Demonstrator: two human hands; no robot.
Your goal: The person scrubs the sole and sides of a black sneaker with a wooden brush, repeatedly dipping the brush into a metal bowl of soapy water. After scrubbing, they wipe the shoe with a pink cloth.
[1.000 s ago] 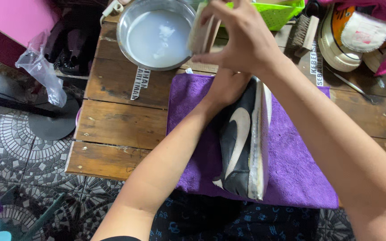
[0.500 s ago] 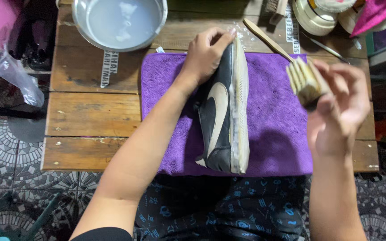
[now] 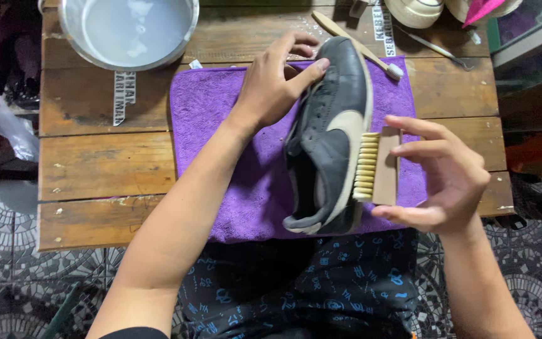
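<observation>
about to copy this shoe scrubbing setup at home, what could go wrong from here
1. The left hand steadies the dark shoe only at its toe end, tilted on its side; hard strokes from the brush might make it roll or slide on the purple towel.
2. The shoe's heel and the towel's front edge sit at the table edge, so the shoe could slip off towards the lap.
3. The metal basin of cloudy water stands close behind the left arm; a wide elbow move may slosh it.
</observation>
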